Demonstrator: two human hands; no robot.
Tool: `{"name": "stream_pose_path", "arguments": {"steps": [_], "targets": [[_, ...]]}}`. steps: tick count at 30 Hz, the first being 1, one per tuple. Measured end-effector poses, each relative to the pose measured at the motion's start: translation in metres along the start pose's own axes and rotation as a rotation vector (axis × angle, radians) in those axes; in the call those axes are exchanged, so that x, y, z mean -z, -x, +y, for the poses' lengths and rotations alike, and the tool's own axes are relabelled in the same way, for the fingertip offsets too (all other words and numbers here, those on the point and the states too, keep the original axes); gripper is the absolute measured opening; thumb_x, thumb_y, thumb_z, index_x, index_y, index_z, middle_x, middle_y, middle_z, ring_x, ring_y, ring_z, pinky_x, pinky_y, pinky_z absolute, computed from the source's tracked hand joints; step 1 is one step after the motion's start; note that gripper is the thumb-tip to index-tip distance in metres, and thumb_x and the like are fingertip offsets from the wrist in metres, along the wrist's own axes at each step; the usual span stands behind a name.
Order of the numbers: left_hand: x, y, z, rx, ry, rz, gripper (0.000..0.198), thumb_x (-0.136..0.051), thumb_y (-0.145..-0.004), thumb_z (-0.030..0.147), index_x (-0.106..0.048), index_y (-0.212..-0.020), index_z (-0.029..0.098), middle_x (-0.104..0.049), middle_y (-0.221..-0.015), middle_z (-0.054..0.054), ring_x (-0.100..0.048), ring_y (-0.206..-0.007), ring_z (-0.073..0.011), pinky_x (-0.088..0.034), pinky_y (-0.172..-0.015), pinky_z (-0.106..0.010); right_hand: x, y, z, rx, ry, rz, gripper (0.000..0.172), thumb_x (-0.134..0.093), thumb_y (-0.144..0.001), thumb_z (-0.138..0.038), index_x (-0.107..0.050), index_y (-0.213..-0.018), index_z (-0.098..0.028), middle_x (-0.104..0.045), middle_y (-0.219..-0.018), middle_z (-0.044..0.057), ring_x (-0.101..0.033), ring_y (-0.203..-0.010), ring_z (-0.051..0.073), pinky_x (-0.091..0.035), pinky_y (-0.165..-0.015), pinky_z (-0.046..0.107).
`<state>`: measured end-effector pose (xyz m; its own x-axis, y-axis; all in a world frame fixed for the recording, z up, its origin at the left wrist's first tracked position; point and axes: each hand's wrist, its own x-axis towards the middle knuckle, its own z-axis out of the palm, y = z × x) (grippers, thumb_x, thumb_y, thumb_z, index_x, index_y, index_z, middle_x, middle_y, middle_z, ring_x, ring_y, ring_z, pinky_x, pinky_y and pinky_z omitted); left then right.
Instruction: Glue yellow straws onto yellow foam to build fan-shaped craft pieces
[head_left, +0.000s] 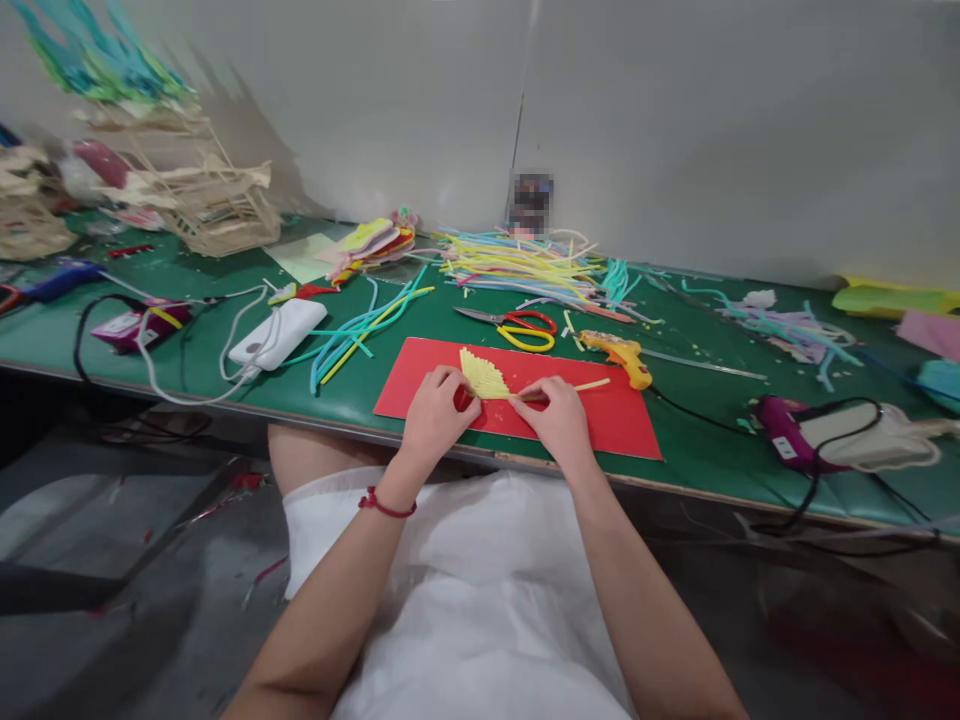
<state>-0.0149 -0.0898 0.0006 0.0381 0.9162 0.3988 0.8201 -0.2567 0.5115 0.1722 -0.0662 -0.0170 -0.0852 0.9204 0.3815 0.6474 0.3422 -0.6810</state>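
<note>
On a red board lies a yellow wing-shaped piece with a ridged, feathery edge, built from thin yellow strips. My left hand is closed in a pinch at the lower left edge of this piece. The fingers of my right hand are pinched on a thin yellow strip, whose free end sticks out to the right past the hand. The strip's other end meets the wing-shaped piece. Just behind the board are scissors with red and yellow handles and a yellow glue gun.
Bundled coloured strips lie at the back of the green table. Left are loose strips, a white power bank with cables and a purple box. Another purple box with black cord sits right.
</note>
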Motion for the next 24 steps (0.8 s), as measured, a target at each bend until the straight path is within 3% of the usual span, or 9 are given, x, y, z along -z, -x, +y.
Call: {"name": "stream_pose_path", "arguments": {"steps": [24], "targets": [[-0.0018,0.0006,-0.0025,-0.002,0.007,0.027,0.003,-0.057,-0.078,0.02,-0.055,-0.08,0.021,-0.059,-0.093,-0.006,-0.055,-0.096,-0.0213,-0.045,-0.085,-0.035,0.0022,-0.0001,-0.0011,0.0,-0.01,-0.016,0.019,-0.066,-0.076,-0.04,-0.061,-0.071,-0.023,-0.064,-0.079,0.004,-0.059,-0.08,0.022,-0.047,-0.077,0.038]]}}
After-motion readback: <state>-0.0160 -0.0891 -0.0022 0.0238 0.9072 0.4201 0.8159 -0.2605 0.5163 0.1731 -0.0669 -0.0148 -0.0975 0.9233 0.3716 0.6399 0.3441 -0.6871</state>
